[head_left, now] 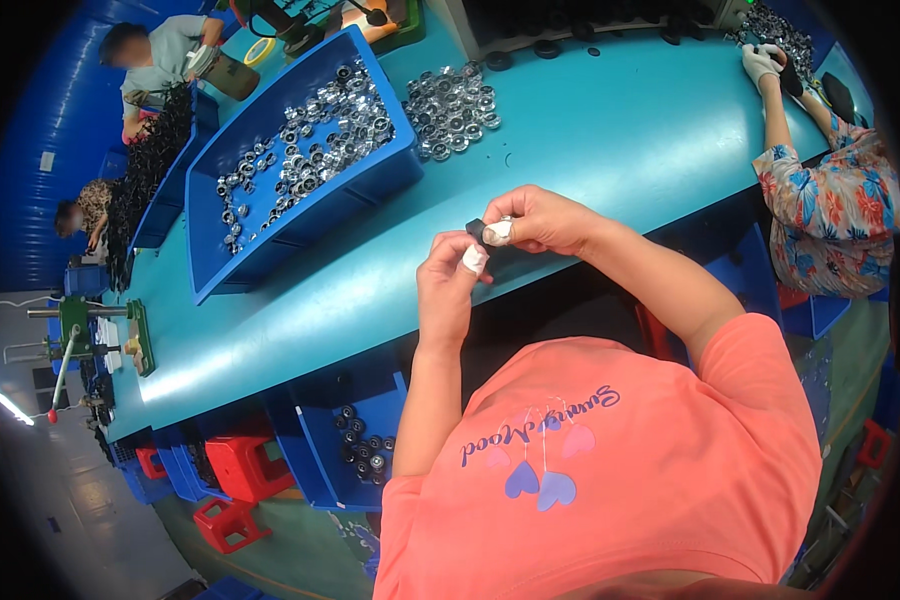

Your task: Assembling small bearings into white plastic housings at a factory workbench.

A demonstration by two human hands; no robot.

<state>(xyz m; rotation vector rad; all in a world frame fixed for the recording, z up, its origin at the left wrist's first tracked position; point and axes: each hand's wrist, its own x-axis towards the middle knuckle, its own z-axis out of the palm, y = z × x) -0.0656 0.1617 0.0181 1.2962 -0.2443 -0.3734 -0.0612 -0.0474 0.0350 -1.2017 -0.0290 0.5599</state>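
Over the near edge of the teal table, my two hands meet at a small black part [476,229] whose exact kind I cannot make out. My left hand [448,282] pinches it from below, with white tape wrapped around the thumb. From the other side my right hand [542,222] grips it between thumb and fingers, the thumb taped white as well. The fingers hide much of the part. Beyond my hands, a blue bin [315,215] holds many small clear-and-black wheel-like pieces [315,150], and a heap of similar pieces [450,108] lies beside it on the table.
A green hand press [75,335] stands at the table's left end. Below the table are a blue bin with dark round pieces [365,440] and red stools [245,470]. A co-worker in a floral shirt [820,215] works at the right; other people [165,60] are at far left.
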